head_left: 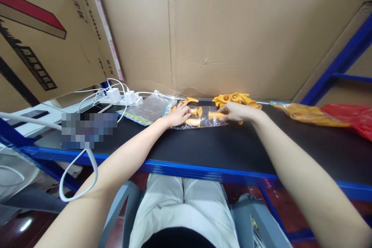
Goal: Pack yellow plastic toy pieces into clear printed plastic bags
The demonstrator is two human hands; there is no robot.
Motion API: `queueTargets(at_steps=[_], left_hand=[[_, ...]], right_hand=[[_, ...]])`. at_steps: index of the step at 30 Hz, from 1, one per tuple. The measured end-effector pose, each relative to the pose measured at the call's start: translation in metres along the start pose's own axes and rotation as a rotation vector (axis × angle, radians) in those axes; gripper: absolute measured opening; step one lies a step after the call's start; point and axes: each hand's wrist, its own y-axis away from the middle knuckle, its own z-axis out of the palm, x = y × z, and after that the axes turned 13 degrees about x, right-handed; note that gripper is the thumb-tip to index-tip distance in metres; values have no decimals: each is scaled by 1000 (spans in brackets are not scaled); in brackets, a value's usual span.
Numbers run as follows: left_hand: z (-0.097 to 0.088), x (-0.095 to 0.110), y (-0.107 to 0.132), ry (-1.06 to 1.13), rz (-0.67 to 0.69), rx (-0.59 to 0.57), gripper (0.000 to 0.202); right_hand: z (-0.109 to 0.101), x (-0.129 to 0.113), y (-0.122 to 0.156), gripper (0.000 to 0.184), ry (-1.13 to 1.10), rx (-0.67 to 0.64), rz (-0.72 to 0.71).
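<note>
A clear plastic bag (207, 122) lies flat on the black shelf top in front of me, with yellow plastic pieces (196, 111) inside it. My left hand (180, 114) rests on the bag's left part, its fingers spread. At the bag's right end, my right hand (234, 111) grips a short yellow tube-like piece (214, 115) between thumb and fingers. Whether this piece is fully inside the bag, I cannot tell. Just behind my right hand is a heap of loose yellow plastic pieces (236, 97), some with round hollow ends.
Flat clear bags (148, 110) with a colourful edge lie left of my left hand. White chargers (114, 95) and cables crowd the left side, near a blurred-out object (88, 130). A filled yellow bag (314, 115) and red bag (348, 118) lie right. Cardboard (232, 38) stands behind.
</note>
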Motion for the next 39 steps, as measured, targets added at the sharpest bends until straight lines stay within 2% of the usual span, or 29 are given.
queueTargets(at_steps=[2, 5, 10, 13, 17, 20, 22, 24, 27, 30, 33, 36, 39], left_hand=[[-1, 1, 1, 6, 14, 25, 23], [2, -1, 2, 63, 60, 74, 20], [12, -10, 0, 224, 143, 150, 19], [17, -15, -5, 290, 122, 191, 23], [20, -16, -9, 340, 59, 242, 29], [19, -16, -10, 333, 30, 286, 31], [17, -16, -9, 321, 0, 320, 32], [15, -16, -9, 320, -44, 353, 34], [12, -12, -9, 346, -147, 365, 34], [10, -7, -7, 438, -237, 339, 33], [8, -3, -5, 581, -283, 314, 34], [8, -4, -5, 682, -320, 308, 34], [11, -11, -7, 714, -344, 321, 32]], right_hand=[[5, -4, 0, 34, -80, 47, -59], [13, -7, -2, 36, -212, 96, -137], [26, -5, -7, 36, -344, 149, -35], [32, -5, -7, 39, -430, 134, 26], [37, -10, -7, 35, -515, 85, -41], [39, -13, -8, 39, -518, 101, -117], [38, -12, -9, 38, -495, 153, -111], [36, -11, -10, 31, -425, 217, -74], [31, -8, -10, 18, -164, 296, 61], [26, -9, -7, 33, -28, 153, 170], [24, -12, -2, 38, -212, 9, 114], [28, -11, -1, 34, -443, -27, 29], [33, -3, -3, 30, -563, -91, 42]])
